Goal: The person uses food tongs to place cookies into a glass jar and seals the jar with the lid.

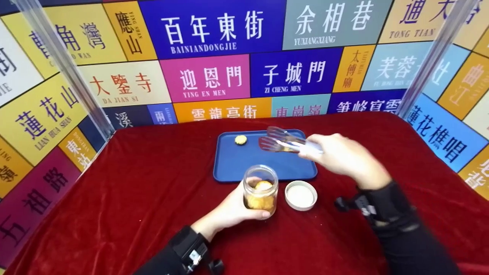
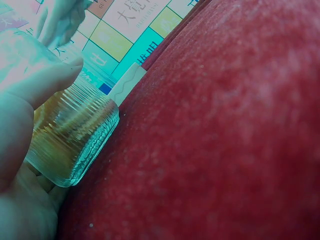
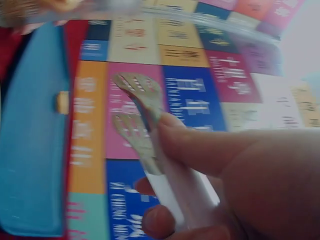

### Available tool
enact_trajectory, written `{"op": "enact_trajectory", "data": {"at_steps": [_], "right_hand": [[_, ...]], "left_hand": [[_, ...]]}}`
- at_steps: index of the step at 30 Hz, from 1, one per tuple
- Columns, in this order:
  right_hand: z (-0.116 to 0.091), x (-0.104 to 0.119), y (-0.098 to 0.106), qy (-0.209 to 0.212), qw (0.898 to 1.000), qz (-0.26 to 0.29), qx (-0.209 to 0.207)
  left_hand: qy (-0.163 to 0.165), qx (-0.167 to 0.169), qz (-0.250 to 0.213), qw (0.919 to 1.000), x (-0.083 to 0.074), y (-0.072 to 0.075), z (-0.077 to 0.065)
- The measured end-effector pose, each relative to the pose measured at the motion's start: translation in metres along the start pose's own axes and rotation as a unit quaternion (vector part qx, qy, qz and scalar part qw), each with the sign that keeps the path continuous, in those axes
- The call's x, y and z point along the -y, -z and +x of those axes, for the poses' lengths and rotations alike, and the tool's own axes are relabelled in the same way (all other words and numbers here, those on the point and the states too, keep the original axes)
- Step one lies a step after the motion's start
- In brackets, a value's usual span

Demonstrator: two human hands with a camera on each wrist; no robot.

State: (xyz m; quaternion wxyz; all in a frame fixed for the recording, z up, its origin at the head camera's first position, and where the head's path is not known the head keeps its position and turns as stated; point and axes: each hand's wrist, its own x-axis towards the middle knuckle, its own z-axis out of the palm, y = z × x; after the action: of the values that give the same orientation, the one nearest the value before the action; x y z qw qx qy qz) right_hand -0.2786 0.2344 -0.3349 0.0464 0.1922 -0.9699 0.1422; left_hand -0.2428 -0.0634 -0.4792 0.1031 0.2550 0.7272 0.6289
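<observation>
My left hand [image 1: 232,209] grips a clear glass jar [image 1: 261,173] round its side, thumb across the front. Round yellow cookies [image 1: 261,201] lie inside it; the ribbed lower wall of the jar [image 2: 95,130] shows in the left wrist view. My right hand [image 1: 345,158] holds a pair of serving tongs [image 1: 278,140] over the tray, blurred in the head view. In the right wrist view the slotted tong heads [image 3: 137,92] stand apart, and I see nothing between them. A single cookie [image 1: 240,140] rests on the blue tray [image 1: 238,164], near its far left corner.
A round white lid [image 1: 301,195] lies right of the jar, close to the tray's near edge. Dark red cloth [image 1: 153,183] covers the table. Behind stands a wall of colourful lettered panels [image 1: 214,26], with a clear upright post [image 1: 431,57] at each back corner.
</observation>
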Motion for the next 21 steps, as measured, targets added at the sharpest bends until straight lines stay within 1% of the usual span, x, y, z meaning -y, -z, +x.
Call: {"op": "enact_trajectory", "data": {"at_steps": [3,7,10,13,17,21], "right_hand": [[0.018,0.002,-0.020,-0.006,1.000,-0.005,-0.002],[0.047,0.011,-0.041,-0.015,0.999,-0.030,0.001],[0.069,0.019,-0.052,-0.028,0.999,-0.033,0.010],[0.087,0.026,-0.061,-0.053,0.998,-0.020,0.026],[0.102,0.031,-0.069,-0.093,0.994,-0.004,0.054],[0.111,0.035,-0.077,-0.107,0.992,0.002,0.074]], "left_hand": [[-0.003,0.001,-0.004,1.0000,-0.001,0.000,-0.001],[-0.007,0.005,-0.009,0.9999,-0.003,-0.001,0.000],[-0.008,0.007,-0.010,0.9999,-0.003,-0.001,0.002],[-0.007,0.007,-0.007,0.9999,-0.002,-0.001,0.002],[-0.007,0.005,-0.002,1.0000,-0.001,0.000,0.002],[-0.006,0.005,0.003,1.0000,-0.002,0.000,0.001]]}}
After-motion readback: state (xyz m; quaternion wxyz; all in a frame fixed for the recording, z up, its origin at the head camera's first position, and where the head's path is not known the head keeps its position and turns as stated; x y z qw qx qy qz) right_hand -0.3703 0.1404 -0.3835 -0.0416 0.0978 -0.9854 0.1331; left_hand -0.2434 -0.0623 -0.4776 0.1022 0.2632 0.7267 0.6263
